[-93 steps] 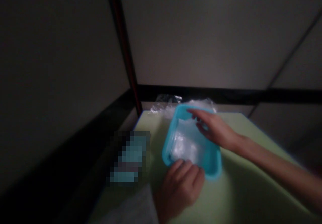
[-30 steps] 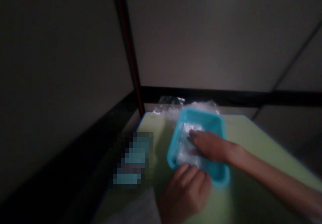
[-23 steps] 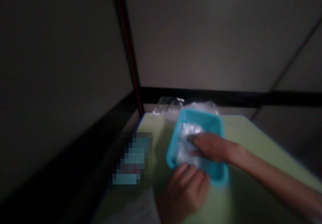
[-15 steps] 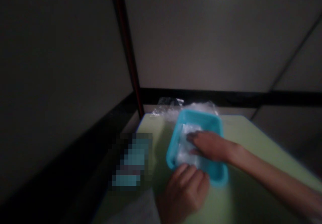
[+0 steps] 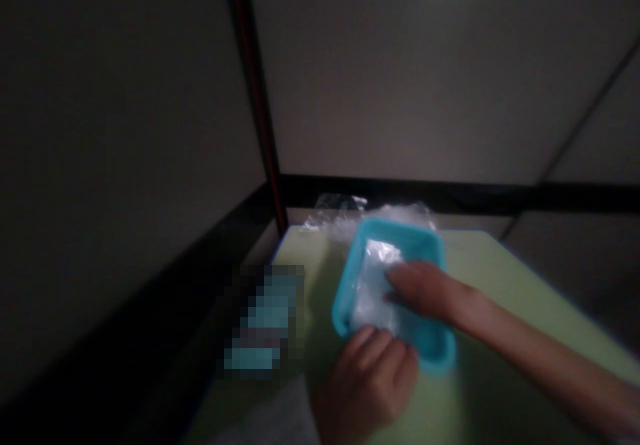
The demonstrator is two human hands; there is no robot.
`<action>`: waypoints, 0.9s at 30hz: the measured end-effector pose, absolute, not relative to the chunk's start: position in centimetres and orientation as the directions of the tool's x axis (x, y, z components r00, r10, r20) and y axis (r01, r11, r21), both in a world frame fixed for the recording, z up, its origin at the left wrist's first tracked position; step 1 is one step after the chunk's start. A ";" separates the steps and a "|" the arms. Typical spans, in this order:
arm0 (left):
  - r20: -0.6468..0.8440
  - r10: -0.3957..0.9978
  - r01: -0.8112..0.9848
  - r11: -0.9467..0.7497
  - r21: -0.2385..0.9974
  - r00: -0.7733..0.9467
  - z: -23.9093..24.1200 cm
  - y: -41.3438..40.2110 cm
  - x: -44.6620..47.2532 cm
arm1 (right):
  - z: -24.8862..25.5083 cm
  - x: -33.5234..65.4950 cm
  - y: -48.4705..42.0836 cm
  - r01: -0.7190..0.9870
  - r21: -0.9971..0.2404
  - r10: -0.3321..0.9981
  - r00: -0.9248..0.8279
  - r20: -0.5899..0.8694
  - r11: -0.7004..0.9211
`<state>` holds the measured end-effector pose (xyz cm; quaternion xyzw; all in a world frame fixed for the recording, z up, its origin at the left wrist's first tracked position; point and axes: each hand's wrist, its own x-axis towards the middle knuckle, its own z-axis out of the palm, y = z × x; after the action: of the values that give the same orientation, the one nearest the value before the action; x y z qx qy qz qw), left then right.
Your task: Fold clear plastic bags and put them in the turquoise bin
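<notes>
A turquoise plastic tray [image 5: 443, 348] with raised sides is tilted toward me above the table. The curled fingers of my left hand [image 5: 370, 378] are closed over its near rim. Inside lies a clear, shiny plastic packet [image 5: 375, 281], flat along the left part of the floor. My right hand [image 5: 423, 288] reaches in over the right side, with fingers stretched out and the thumb apart. Its fingertips are at the packet's right edge; blur hides whether they press on it.
Crumpled clear plastic wrap [image 5: 337, 211] lies at the far edge of the pale green table [image 5: 500, 278]. A pixelated turquoise patch [image 5: 265, 321] is at the table's left. Walls [image 5: 400, 98] stand close behind and to the left.
My right hand has slid slightly right across the packet, uncovering more of its middle. My left hand keeps its hold on the tray's rim.
</notes>
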<state>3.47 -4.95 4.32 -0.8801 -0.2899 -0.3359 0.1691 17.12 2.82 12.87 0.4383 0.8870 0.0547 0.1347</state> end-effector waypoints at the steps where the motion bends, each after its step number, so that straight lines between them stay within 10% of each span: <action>1: 0.694 0.397 0.628 -0.771 -0.102 0.600 4.3 -5.0 3.5 | 12.9 17.1 2.8 0.758 0.213 0.787 -0.585 -0.197 0.617; 27: 0.703 0.449 0.638 -0.770 -0.007 0.551 5.1 -4.4 3.0 | 13.1 19.4 2.4 0.772 0.236 0.802 -0.594 -0.067 0.591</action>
<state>3.00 -4.44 5.07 -0.8706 -0.3122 -0.3566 0.1321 19.38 2.37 13.05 0.4430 0.8880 0.0911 0.0833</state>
